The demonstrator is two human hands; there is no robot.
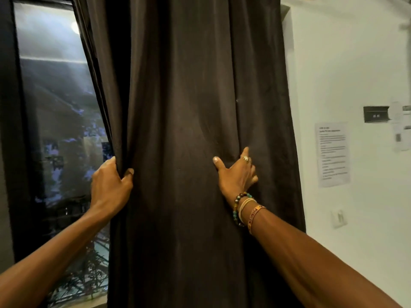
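A dark brown curtain hangs in folds across the middle of the view, from top to bottom. My left hand grips its left edge, fingers curled round the bunched fabric. My right hand holds a fold further right, thumb spread out on the front and fingers tucked behind the cloth. That wrist wears several bracelets and a finger carries a ring.
To the left is a window in a dark frame, with foliage and a railing outside. A white wall on the right carries a printed sheet, a dark switch plate and a white socket.
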